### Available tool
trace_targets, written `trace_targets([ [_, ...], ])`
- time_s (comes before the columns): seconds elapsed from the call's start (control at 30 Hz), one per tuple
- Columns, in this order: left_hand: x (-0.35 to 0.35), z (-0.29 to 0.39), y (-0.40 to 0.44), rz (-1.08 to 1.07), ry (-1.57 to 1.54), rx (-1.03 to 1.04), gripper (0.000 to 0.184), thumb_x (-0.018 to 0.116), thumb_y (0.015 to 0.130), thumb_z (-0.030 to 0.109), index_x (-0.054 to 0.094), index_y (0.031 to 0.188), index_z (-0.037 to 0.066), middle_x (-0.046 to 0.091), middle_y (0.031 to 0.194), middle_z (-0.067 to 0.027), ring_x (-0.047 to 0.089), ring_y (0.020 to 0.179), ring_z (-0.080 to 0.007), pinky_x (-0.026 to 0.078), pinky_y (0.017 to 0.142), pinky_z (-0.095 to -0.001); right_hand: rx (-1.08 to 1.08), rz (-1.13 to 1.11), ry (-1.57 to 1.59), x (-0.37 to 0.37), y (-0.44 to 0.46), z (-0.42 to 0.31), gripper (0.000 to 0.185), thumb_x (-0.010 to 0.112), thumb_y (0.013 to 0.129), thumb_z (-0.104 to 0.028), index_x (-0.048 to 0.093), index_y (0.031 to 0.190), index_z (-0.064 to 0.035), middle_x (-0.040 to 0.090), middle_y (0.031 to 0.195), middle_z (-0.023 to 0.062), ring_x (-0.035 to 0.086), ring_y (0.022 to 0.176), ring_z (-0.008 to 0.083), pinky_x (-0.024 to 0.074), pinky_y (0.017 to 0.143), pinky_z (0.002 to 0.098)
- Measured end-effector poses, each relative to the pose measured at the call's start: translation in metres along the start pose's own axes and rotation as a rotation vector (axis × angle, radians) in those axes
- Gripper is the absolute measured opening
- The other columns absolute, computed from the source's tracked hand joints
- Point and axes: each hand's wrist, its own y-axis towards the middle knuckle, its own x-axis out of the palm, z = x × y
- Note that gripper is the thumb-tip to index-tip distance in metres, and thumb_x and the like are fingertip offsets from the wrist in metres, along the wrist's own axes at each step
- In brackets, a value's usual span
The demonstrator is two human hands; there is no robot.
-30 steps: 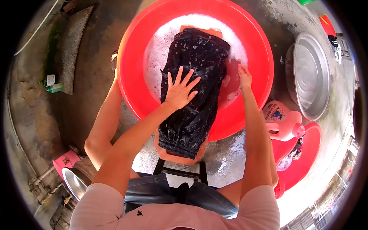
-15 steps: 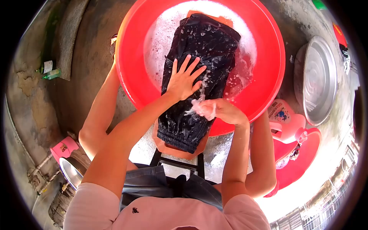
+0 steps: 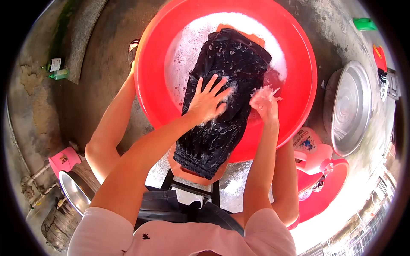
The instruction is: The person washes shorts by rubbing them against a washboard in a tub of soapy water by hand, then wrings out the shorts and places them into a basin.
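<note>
A wet black garment (image 3: 222, 106) with an elastic edge lies lengthwise on an orange board (image 3: 188, 170), which leans in a large red basin (image 3: 156, 81). White suds (image 3: 181, 64) float on the water around its upper part. My left hand (image 3: 207, 101) rests on the middle of the garment, fingers spread and nothing held. Just right of the garment, above the basin's water, my right hand (image 3: 265, 102) is surrounded by splashing water; its fingers are smeared by motion.
At the right stand a metal basin (image 3: 352, 109), a pink jug (image 3: 314, 155) and a smaller red basin (image 3: 329, 196). A pink container (image 3: 64, 161) and a metal bowl (image 3: 74, 192) are at lower left. Bottles (image 3: 59, 74) lie at the left. A black stand (image 3: 192, 187) is below the board.
My right hand went from the basin's right side to over the garment, scattering water, and is now back right of it. My left hand stays spread on the garment.
</note>
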Motion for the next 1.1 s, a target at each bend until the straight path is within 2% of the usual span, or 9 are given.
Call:
trace_targets([
  [0.2, -0.001, 0.000, 0.000, -0.008, 0.015, -0.006, 0.052, 0.051, 0.084, 0.037, 0.042, 0.134, 0.024, 0.027, 0.147, -0.0051, 0.013, 0.139, -0.0286, 0.010, 0.108, -0.0590, -0.489, 0.827, -1.780, 0.051, 0.111, -0.024, 0.073, 0.069, 0.072, -0.052, 0.045, 0.130, -0.0159, 0.047, 0.126, 0.0248, 0.050, 0.112, 0.0414, 0.0470, 0.086, 0.0459],
  [0.3, 0.000, -0.001, -0.002, 0.017, -0.015, 0.005, 0.053, 0.054, 0.084, 0.035, 0.042, 0.135, 0.024, 0.026, 0.148, -0.0049, 0.014, 0.139, -0.0283, 0.012, 0.108, -0.0594, -0.099, 0.838, -1.712, 0.071, 0.154, -0.012, 0.056, 0.075, 0.068, -0.043, 0.053, 0.109, -0.0130, 0.044, 0.123, 0.0200, 0.045, 0.114, 0.0413, 0.0443, 0.089, 0.0463],
  [0.43, -0.001, -0.003, 0.000, -0.021, -0.015, 0.019, 0.052, 0.048, 0.086, 0.040, 0.042, 0.135, 0.023, 0.025, 0.149, -0.0055, 0.012, 0.140, -0.0284, 0.010, 0.109, -0.0584, -0.517, 0.603, -1.885, 0.060, 0.132, -0.027, 0.026, 0.073, 0.075, -0.017, 0.051, 0.082, -0.0041, 0.057, 0.096, 0.0173, 0.056, 0.093, 0.0356, 0.0468, 0.075, 0.0432],
  [0.6, -0.005, -0.002, 0.000, -0.015, -0.070, 0.004, 0.052, 0.053, 0.083, 0.036, 0.045, 0.133, 0.022, 0.029, 0.146, -0.0063, 0.016, 0.138, -0.0291, 0.012, 0.108, -0.0584, -0.688, 0.033, -1.275, 0.136, 0.086, 0.023, 0.033, 0.072, 0.075, -0.027, 0.056, 0.097, -0.0077, 0.063, 0.085, 0.0200, 0.062, 0.082, 0.0363, 0.0473, 0.074, 0.0434],
  [0.7, -0.003, -0.002, -0.002, 0.019, -0.075, 0.017, 0.052, 0.055, 0.082, 0.035, 0.047, 0.131, 0.021, 0.031, 0.145, -0.0069, 0.018, 0.138, -0.0296, 0.013, 0.108, -0.0585, -0.225, -0.047, -2.035, 0.164, 0.105, 0.018, 0.067, 0.066, 0.070, -0.057, 0.049, 0.126, -0.0257, 0.064, 0.102, 0.0162, 0.059, 0.100, 0.0354, 0.0465, 0.086, 0.0414],
  [0.83, -0.001, -0.004, -0.001, 0.034, -0.092, 0.029, 0.051, 0.055, 0.083, 0.036, 0.047, 0.130, 0.020, 0.030, 0.145, -0.0074, 0.017, 0.138, -0.0304, 0.011, 0.108, -0.0586, -0.239, 0.084, -2.069, 0.145, 0.179, 0.021, 0.087, 0.067, 0.064, -0.065, 0.039, 0.137, -0.0274, 0.011, 0.150, 0.0177, 0.005, 0.138, 0.0403, 0.0124, 0.100, 0.0709],
  [0.93, -0.007, -0.004, -0.009, -0.005, -0.228, 0.016, 0.050, 0.054, 0.084, 0.038, 0.047, 0.130, 0.018, 0.028, 0.147, -0.0080, 0.015, 0.138, -0.0310, 0.009, 0.108, -0.0593, 0.013, -0.237, -2.259, 0.162, 0.170, 0.045, 0.083, 0.065, 0.065, -0.066, 0.046, 0.132, -0.0196, 0.019, 0.149, 0.0098, 0.009, 0.137, 0.0410, 0.0158, 0.100, 0.0707],
  [1.0, -0.031, 0.013, -0.035, -0.070, -0.275, -0.025, 0.050, 0.052, 0.086, 0.040, 0.047, 0.131, 0.019, 0.025, 0.148, -0.0088, 0.012, 0.139, -0.0330, 0.006, 0.106, -0.0638, -0.299, -0.399, -2.170, 0.158, 0.145, 0.049, 0.059, 0.066, 0.073, -0.048, 0.057, 0.116, -0.0099, 0.045, 0.134, 0.0070, 0.035, 0.126, 0.0357, 0.0323, 0.101, 0.0514],
  [1.1, -0.056, 0.044, -0.128, -0.272, -0.228, 0.068, 0.063, 0.055, 0.079, 0.056, 0.045, 0.134, 0.027, 0.021, 0.150, -0.0049, 0.006, 0.138, -0.0406, 0.012, 0.096, -0.0747, -0.824, 0.072, -2.188, 0.107, 0.123, 0.024, 0.044, 0.067, 0.074, -0.040, 0.061, 0.107, -0.0106, 0.052, 0.126, 0.0033, 0.045, 0.116, 0.0305, 0.0361, 0.095, 0.0487],
])
